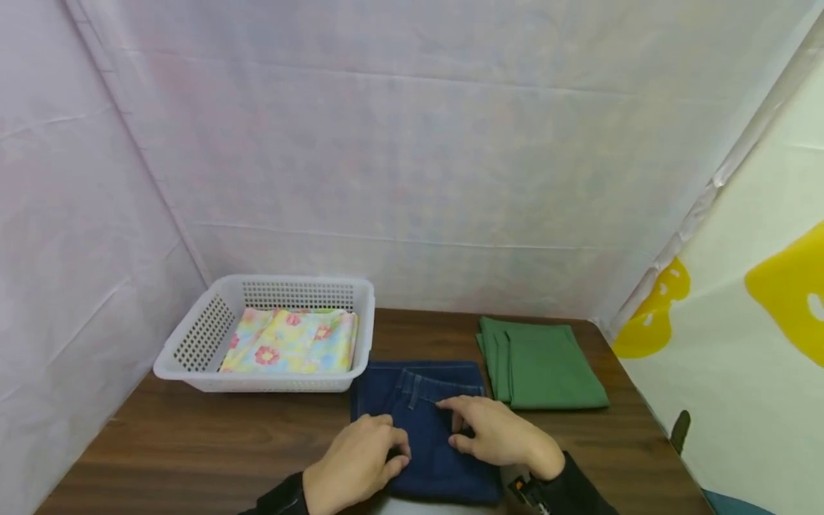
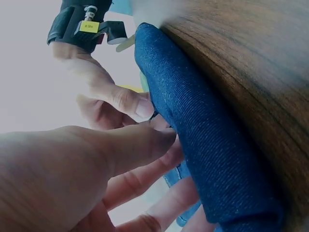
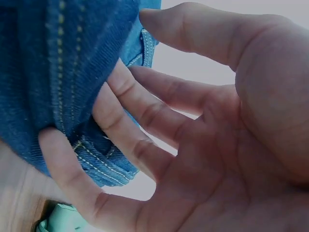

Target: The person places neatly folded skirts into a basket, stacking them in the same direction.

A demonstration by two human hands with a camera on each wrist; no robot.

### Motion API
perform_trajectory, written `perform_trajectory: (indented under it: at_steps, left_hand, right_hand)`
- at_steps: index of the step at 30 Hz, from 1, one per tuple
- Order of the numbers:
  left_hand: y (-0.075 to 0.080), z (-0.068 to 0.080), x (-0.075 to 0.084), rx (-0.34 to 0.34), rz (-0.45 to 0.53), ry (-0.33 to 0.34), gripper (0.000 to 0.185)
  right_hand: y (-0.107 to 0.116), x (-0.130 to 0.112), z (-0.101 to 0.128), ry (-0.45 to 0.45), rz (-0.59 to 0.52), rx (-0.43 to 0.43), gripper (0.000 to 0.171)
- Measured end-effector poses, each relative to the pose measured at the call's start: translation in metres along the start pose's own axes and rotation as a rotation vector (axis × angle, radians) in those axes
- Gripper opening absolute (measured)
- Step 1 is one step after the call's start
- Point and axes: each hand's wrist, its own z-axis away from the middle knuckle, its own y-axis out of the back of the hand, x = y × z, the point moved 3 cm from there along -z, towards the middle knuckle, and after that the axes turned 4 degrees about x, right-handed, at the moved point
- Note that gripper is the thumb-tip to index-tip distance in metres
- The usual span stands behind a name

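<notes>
Your folded jeans (image 1: pixel 425 422) lie on the brown table (image 1: pixel 193 443) right in front of you, just ahead of the near edge, with the waistband and belt loops on the far side. Both of your hands rest on top of them. Your left hand (image 1: pixel 357 465) sits on the near left part of the denim with its fingers bent down onto the cloth; the left wrist view shows the fingers (image 2: pixel 145 145) lying against the folded edge, though it is too close to say whether they pinch a layer or only press it. Your right hand (image 1: pixel 498 433) lies flat on the right part, fingers spread and pointing left toward the waistband; the right wrist view shows those fingers (image 3: pixel 125 121) straight against the stitched seam, gripping nothing.

Just left of and behind the jeans stands a white basket (image 1: pixel 193 336) holding a folded floral cloth (image 1: pixel 290 343). Just right of the jeans lies a folded green cloth (image 1: pixel 541 361). A small yellow label (image 2: pixel 89 26) shows on your right wrist mount, its print too small to read.
</notes>
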Motion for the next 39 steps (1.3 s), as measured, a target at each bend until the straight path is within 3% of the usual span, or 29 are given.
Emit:
perform_trajectory:
  at_steps: [10, 14, 19, 22, 26, 31, 39]
  left_hand:
    - [0.008, 0.003, -0.008, 0.079, 0.06, 0.176, 0.02]
    - [0.011, 0.008, -0.015, 0.083, 0.126, 0.26, 0.031]
    - [0.009, 0.012, -0.025, 0.083, 0.212, 0.37, 0.053]
    - [0.006, 0.011, -0.028, 0.072, 0.23, 0.427, 0.071]
    - [0.005, 0.01, -0.031, 0.051, 0.222, 0.487, 0.094]
    - [0.003, 0.008, -0.032, 0.024, 0.199, 0.501, 0.112]
    - [0.001, 0.005, -0.032, -0.002, 0.308, 0.444, 0.108]
  right_hand:
    - [0.019, 0.003, 0.006, -0.079, -0.115, 0.076, 0.042]
    - [0.027, 0.009, 0.011, -0.18, -0.123, 0.189, 0.042]
    - [0.031, 0.019, 0.016, -0.352, -0.091, 0.286, 0.056]
    - [0.031, 0.024, 0.019, -0.419, -0.083, 0.277, 0.065]
    - [0.027, 0.028, 0.018, -0.438, -0.121, 0.206, 0.074]
    - [0.016, 0.033, 0.013, -0.432, -0.156, 0.171, 0.077]
    - [0.002, 0.042, 0.005, -0.544, -0.208, 0.175, 0.094]
